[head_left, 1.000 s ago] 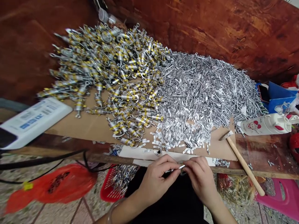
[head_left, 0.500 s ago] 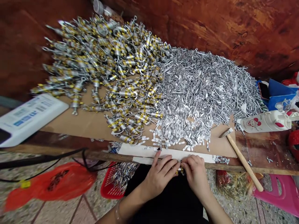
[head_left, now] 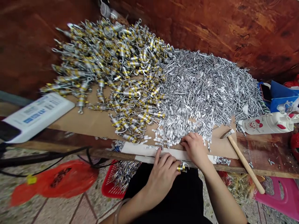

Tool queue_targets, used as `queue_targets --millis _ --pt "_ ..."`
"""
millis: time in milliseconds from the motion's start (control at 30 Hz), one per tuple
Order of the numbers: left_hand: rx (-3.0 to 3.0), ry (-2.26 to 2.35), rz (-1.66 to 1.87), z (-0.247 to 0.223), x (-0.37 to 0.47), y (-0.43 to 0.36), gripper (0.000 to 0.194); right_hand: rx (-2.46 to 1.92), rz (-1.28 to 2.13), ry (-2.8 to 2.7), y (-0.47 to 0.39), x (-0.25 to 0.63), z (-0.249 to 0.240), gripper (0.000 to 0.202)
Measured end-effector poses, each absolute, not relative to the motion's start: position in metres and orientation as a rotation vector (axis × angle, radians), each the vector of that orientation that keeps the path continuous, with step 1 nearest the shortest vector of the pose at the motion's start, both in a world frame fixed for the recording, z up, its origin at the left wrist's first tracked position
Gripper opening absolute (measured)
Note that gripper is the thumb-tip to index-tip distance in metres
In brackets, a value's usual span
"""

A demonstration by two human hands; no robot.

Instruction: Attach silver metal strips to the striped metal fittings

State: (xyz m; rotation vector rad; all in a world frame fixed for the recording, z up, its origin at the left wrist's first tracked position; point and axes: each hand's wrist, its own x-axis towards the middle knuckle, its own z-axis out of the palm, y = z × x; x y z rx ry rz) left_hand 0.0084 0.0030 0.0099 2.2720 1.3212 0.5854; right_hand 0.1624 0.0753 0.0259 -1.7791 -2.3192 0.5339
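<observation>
One yellow-and-silver fitting (head_left: pixel 182 168): right here at the near edge of the table (head_left: pixel 263 152), its curved hook poking out beyond the left fingers
Left hand (head_left: pixel 161 175): curled over that fitting, grasping it, index finger stretched forward over the white strip (head_left: pixel 133 149)
Right hand (head_left: pixel 195 147): out over the strip, bent fingertips at the loose edge of the small plates; whether it pinches one, I cannot tell
Small plates (head_left: pixel 174 133): a scatter of holed metal, spilling from the big heap of silver parts (head_left: pixel 205 81) and crowding the space ahead of both hands
Finished-looking pile (head_left: pixel 112 59): a mound of yellow-and-silver fittings on the left, running right up against the silver heap
Hammer (head_left: pixel 244 161): over on the right, head on the cardboard (head_left: pixel 98 124), handle jutting past the table edge
White bottle (head_left: pixel 267 124): beside the silver heap, the blue box (head_left: pixel 283 93) just behind
White container (head_left: pixel 38 116): far left, covering a corner of the cardboard
Red basket (head_left: pixel 108 185): below the edge, loaded with metal parts, red bag (head_left: pixel 60 182) to its left
</observation>
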Motion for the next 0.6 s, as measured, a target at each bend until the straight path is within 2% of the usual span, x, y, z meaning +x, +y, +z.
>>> queue_targets --millis 200,467,600 --pt "2.294 1.328 0.633 0.01 0.011 0.0 0.017 -1.569 0.616 -2.06 0.033 0.177 0.031 0.014" --pt "2.225 1.386 0.89 0.0 0.012 -0.009 0.018 -1.277 0.247 -2.233 -0.026 0.176 -0.013 0.018" --pt "2.199 1.382 1.08 -0.008 0.011 -0.012 0.013 -1.201 0.226 -2.273 -0.023 0.182 -0.016 0.018"
